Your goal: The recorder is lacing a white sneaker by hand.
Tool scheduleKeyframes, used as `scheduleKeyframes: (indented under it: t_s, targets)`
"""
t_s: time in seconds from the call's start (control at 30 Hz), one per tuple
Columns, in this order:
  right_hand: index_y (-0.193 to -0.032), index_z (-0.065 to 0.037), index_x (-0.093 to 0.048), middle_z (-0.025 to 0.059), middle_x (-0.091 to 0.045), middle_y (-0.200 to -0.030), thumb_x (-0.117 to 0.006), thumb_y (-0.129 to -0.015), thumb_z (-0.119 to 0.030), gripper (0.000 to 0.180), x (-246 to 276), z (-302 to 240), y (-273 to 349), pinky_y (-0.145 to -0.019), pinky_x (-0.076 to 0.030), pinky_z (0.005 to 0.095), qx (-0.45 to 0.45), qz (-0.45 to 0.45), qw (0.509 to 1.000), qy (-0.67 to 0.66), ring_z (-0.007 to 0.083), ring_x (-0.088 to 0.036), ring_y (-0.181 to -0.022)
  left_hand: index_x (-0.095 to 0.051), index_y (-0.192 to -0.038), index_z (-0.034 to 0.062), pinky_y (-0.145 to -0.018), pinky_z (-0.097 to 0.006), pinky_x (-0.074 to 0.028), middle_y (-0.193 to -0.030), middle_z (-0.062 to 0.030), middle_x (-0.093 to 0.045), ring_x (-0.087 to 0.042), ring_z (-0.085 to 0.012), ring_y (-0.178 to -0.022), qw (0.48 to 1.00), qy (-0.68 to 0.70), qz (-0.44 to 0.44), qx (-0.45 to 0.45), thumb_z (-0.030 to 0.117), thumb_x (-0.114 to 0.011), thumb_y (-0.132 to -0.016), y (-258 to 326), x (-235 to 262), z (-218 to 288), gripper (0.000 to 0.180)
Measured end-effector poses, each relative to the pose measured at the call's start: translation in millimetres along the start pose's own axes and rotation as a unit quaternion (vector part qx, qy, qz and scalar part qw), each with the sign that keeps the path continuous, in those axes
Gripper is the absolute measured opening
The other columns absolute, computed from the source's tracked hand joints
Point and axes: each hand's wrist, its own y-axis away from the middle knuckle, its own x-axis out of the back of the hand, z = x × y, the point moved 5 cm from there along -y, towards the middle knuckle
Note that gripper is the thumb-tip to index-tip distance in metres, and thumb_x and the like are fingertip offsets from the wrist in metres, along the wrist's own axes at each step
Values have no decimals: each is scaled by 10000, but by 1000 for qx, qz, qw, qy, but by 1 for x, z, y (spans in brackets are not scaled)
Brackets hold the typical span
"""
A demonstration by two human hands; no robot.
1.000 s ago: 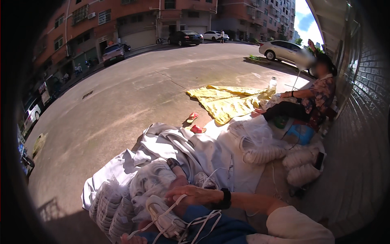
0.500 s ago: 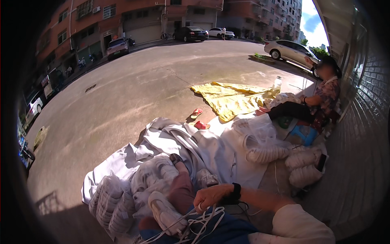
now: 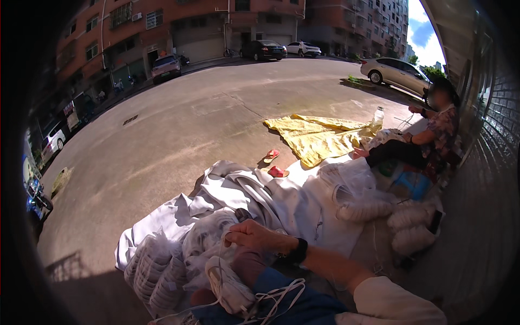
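Note:
My right hand (image 3: 249,236), with a dark band on the wrist, is raised just above a white shoe (image 3: 229,286). Its fingers are pinched on what looks like a white shoelace, a thin pale line running down toward the shoe. The shoe lies on my lap with its toe end toward me hard to make out. Loose white laces (image 3: 280,297) trail over the blue cloth (image 3: 309,306) on my lap. My left hand is outside the picture.
Stacked white shoes in clear plastic (image 3: 154,271) lie at left on a pale sheet (image 3: 238,181). More bundles (image 3: 414,225) lie at right. Red slippers (image 3: 278,171), a yellow cloth (image 3: 319,135) and a seated person (image 3: 441,124) are farther off. Parked cars (image 3: 398,73) stand beyond.
My right hand has moved up and forward, away from the loose laces on my lap, drawing a lace with it. The seated person's raised hand has come down. The view has shifted slightly.

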Motion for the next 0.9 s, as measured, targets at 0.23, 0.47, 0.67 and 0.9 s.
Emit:
scheduleKeyframes:
  t_s: [0.23,0.47,0.67,0.9]
  targets:
    - [-838,6,-615,70,-626,-762,-498,-969,-247,308,-117,-112,-8,-630,-442,257,133,-165,977,-33,112,-548,-676,-603,-966,16,-617,-230,-358,-756,3,-511,-456,-66,-741,969,-226,-99,2,252,-500,-975,4,-90,-16,258]
    - [-835,-4,-680,87,-681,-785,-528,-933,-280,331,-173,-97,5,-702,-494,322,116,-234,958,-117,185,-632,-750,-598,-939,32,-603,-234,-355,-756,5,-522,-464,-67,-731,961,-252,-116,-4,256,-506,-975,9,-110,-21,244]
    - [-942,-14,-612,-67,-401,-563,-426,-1018,-288,339,-91,-63,-1,-448,-298,224,4,-139,941,-308,48,-350,-469,-594,-922,43,-594,-238,-354,-754,5,-528,-468,-69,-722,959,-264,-106,6,258,-511,-975,6,-280,51,237]
    - [-910,-44,-606,-82,-299,-540,-413,-1027,-337,369,-6,-3,10,-371,-204,202,-111,74,854,-502,30,-265,-429,-588,-907,52,-583,-247,-358,-735,2,-527,-468,-73,-695,949,-307,-60,26,257,-514,-976,-11,-332,100,228]
